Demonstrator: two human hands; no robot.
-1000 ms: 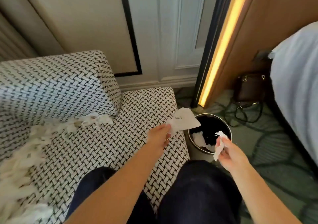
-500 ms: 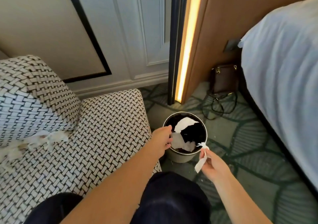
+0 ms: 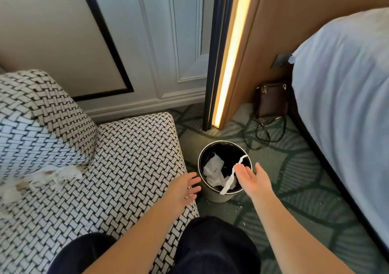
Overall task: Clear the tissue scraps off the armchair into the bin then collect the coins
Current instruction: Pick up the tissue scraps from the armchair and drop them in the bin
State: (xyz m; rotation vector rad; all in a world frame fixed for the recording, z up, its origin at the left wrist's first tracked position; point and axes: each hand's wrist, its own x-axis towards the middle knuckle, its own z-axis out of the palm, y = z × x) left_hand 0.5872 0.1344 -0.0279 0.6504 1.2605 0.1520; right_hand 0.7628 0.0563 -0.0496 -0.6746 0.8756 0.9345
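A round bin [image 3: 212, 195] with a black liner stands on the carpet beside the armchair [image 3: 126, 147]. White paper [image 3: 213, 171] lies inside it. My right hand [image 3: 253, 179] hovers open over the bin's right rim, fingers straight. A thin tissue strip [image 3: 231, 179] hangs at its fingertips over the bin; it is pinched by no finger. My left hand [image 3: 183, 191] is open above the seat's right edge, just left of the bin. White tissue scraps [image 3: 52, 175] lie on the seat at the left, against the chair's arm. No coins show.
A brown bag [image 3: 271, 100] with black straps sits on the floor by the lit wooden panel [image 3: 229, 63]. A bed with white bedding [image 3: 347, 105] fills the right side. Small white crumbs dot the green carpet [image 3: 294, 189] near the bin. My dark-trousered knees are at the bottom.
My left hand has dropped its paper into the bin and drawn back open. My right hand has opened over the bin, releasing the tissue strip it pinched.
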